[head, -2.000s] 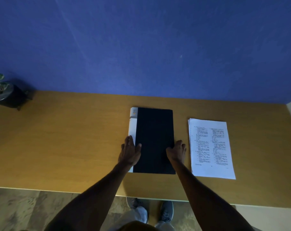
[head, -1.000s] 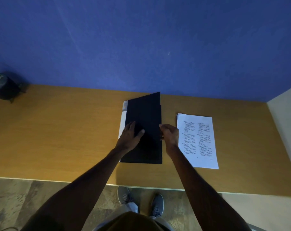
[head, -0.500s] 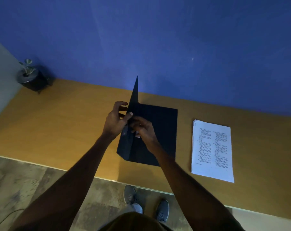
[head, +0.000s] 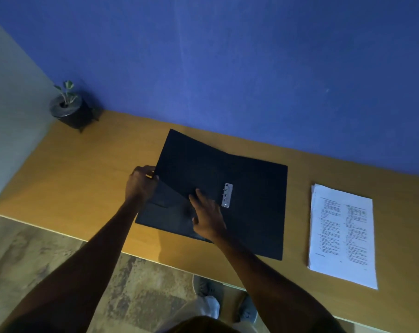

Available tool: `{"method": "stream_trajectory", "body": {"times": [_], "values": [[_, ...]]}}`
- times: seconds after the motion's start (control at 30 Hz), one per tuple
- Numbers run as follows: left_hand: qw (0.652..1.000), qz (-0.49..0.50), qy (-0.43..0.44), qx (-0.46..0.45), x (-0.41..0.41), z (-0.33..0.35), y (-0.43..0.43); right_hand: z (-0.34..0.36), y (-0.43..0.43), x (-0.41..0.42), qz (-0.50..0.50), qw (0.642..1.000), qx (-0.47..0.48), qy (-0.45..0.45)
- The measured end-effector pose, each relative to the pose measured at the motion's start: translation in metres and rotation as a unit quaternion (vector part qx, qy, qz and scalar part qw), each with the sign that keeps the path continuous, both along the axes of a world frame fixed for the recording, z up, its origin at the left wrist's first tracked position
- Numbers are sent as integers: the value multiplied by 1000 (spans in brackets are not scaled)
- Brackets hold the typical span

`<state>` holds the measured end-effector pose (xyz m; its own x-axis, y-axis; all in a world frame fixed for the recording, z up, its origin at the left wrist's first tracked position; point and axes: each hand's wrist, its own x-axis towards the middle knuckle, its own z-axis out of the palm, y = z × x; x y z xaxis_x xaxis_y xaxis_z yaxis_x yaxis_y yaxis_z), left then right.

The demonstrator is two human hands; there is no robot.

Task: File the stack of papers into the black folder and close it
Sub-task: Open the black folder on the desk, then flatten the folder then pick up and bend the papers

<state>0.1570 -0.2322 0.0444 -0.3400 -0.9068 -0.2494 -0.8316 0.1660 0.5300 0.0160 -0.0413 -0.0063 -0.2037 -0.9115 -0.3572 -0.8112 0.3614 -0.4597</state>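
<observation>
The black folder point(head: 256, 207) lies open on the wooden desk point(head: 83, 179), its front cover swung over to the left and still tilted up. A metal clip point(head: 227, 195) shows near the spine. My left hand point(head: 141, 183) grips the outer edge of the front cover. My right hand point(head: 207, 216) rests flat on the inside of the folder beside the clip, fingers spread. The stack of printed white papers point(head: 341, 234) lies to the right of the folder, apart from it and untouched.
A small potted plant point(head: 69, 109) stands at the desk's back left corner against the blue wall. The desk's front edge runs below the folder, with my shoes point(head: 206, 287) on the floor beneath. A grey side wall bounds the left.
The folder was shut two seconds ago. Its front cover has been lifted and swung to the left, past upright, exposing the clip. My right hand moved from the cover's edge onto the inside.
</observation>
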Motion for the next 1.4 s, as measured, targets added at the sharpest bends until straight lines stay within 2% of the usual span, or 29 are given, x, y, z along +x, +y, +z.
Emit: {"method": "stream_trajectory", "body": {"times": [0.33,0.53,0.67,0.8,1.03,1.4], "values": [[987,47,-79,129,-10,-51,-4,-31,-3,23,-2,998,62,-6],[985,37,-120,115,-19,-61,8,-26,2,6,-15,999,34,-32],[986,-37,-122,107,-36,-60,25,-17,19,-23,-47,999,14,2],[982,-140,-86,92,-67,-57,56,-8,44,-65,-103,993,24,51],[944,-298,-102,96,-121,-62,104,-12,67,-118,-147,983,58,97],[934,-316,-142,87,-132,-79,117,-31,81,-132,-161,978,120,62]]}}
